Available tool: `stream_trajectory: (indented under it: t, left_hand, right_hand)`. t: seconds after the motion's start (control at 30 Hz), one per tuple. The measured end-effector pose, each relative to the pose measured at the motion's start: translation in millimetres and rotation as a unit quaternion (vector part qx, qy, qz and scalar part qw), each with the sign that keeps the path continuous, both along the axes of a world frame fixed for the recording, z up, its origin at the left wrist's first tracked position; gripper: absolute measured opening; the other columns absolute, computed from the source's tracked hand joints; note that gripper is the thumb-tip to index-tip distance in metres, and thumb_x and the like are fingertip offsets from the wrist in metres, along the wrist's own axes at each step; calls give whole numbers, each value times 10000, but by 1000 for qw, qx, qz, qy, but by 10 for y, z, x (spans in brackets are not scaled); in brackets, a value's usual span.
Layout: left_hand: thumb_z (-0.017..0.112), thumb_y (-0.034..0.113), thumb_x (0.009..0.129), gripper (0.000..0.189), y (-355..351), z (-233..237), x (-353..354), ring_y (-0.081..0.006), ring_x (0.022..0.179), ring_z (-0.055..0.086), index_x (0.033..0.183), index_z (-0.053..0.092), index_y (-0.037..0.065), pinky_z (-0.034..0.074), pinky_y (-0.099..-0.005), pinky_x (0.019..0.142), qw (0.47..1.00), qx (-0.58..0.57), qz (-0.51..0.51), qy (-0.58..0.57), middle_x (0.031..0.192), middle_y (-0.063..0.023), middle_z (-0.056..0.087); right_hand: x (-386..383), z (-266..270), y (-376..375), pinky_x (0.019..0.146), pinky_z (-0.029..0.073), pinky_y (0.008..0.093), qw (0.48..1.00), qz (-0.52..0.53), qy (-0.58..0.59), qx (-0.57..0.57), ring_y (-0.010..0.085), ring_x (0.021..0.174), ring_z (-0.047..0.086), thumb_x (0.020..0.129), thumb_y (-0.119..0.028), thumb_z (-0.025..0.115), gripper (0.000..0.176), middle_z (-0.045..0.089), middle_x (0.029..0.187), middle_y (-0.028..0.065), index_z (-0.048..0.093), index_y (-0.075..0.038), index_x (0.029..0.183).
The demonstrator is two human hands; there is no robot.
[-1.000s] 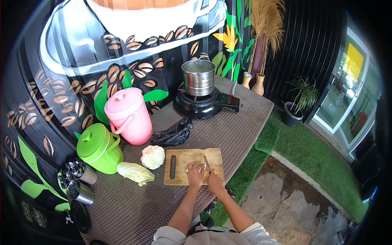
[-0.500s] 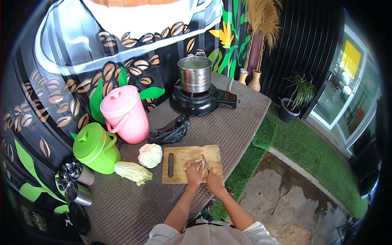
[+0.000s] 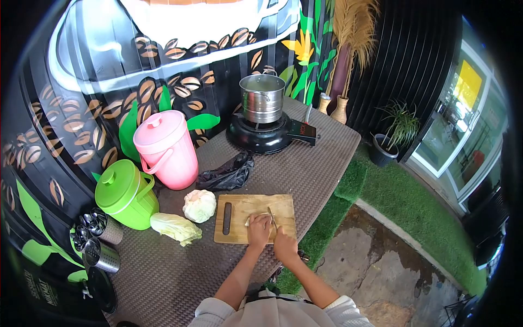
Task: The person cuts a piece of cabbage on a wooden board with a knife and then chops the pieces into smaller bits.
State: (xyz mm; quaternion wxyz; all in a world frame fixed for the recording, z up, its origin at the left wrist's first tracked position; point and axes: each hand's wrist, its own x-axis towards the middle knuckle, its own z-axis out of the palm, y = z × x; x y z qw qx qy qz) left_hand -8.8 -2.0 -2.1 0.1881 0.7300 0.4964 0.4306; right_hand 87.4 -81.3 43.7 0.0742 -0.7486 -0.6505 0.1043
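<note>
We see right hand gripping knife, blade toward eleven o'clock, mostly hidden pale piece at that hand's ten o'clock, apparently pinned on board by nearer left hand.

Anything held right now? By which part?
Right hand grips the knife at its handle end, blade pointing away. Left hand covers a pale piece on the cutting board; exact hold hidden.

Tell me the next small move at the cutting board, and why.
Probably a short downward cut with the knife: the right hand grips it over the cutting board, and the left hand covers most of a pale food piece beside the blade.
</note>
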Motion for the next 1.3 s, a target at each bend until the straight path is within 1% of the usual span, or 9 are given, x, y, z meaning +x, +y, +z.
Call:
stream_trajectory:
  t: [0.1,0.33,0.6,0.67,0.8,0.87,1.07,1.17,1.3]
  left_hand:
    - [641,82,846,164,-3,-14,-5,-302,991,565,960,732,6,480,-381,869,1000,25,-4,5,1005,-122,688]
    - [629,106,852,166,-20,35,12,-296,1022,559,947,725,10,460,-386,910,999,29,1,30,995,-116,684]
    - [643,110,851,192,13,-48,-21,-324,1062,548,995,738,25,454,-398,936,997,47,-11,53,1102,-131,686]
    - [632,119,849,180,-11,2,-9,-285,1075,560,962,740,30,467,-379,936,998,21,-2,61,1134,-96,683]
    - [636,124,847,184,-9,-17,-26,-282,1081,560,967,739,30,472,-377,938,998,28,1,64,1135,-92,683]
    - [641,133,868,195,-1,-17,-32,-309,1065,550,1005,739,34,459,-387,935,999,21,-19,39,1114,-120,690]
    - [636,135,850,193,6,-46,-26,-277,1074,561,982,739,39,477,-365,927,998,26,-10,51,1121,-94,690]
    - [636,130,846,196,-4,-27,-21,-283,1074,559,984,739,37,476,-364,924,998,20,-6,52,1126,-98,688]
    - [635,106,847,203,6,-31,-23,-290,1086,536,1010,741,46,446,-379,960,999,4,-16,36,1148,-102,680]
  right_hand:
    - [-106,-299,-71,606,571,397,994,-30,-64,86,308,715,714,865,-133,550,280,696,773,177,467,-6,1101]
    - [197,43,140,637,564,446,1000,2,21,1,362,754,699,890,-189,554,248,685,794,197,453,-27,1049]
    - [-51,-176,39,639,572,411,999,-40,-20,9,323,753,712,885,-132,529,229,695,752,155,456,-21,1072]
    - [26,-111,79,627,573,406,999,-32,-23,27,314,751,715,884,-134,529,228,694,752,157,456,-22,1070]
    - [66,21,-11,687,570,458,1000,6,-3,-10,368,780,703,882,-141,528,260,693,829,212,450,-8,1091]
    - [-53,-70,-101,685,569,467,999,-46,7,-17,381,775,699,884,-138,519,255,691,837,218,449,2,1086]
    - [44,-188,122,669,568,469,999,-27,39,15,379,752,697,890,-149,517,256,685,822,233,438,4,1080]
    - [80,66,99,675,566,463,998,-13,54,-20,370,765,700,896,-148,515,251,685,827,232,435,0,1081]
    - [-89,-91,-15,694,564,461,1000,-25,3,-5,367,788,701,899,-158,519,267,684,846,238,435,-4,1099]
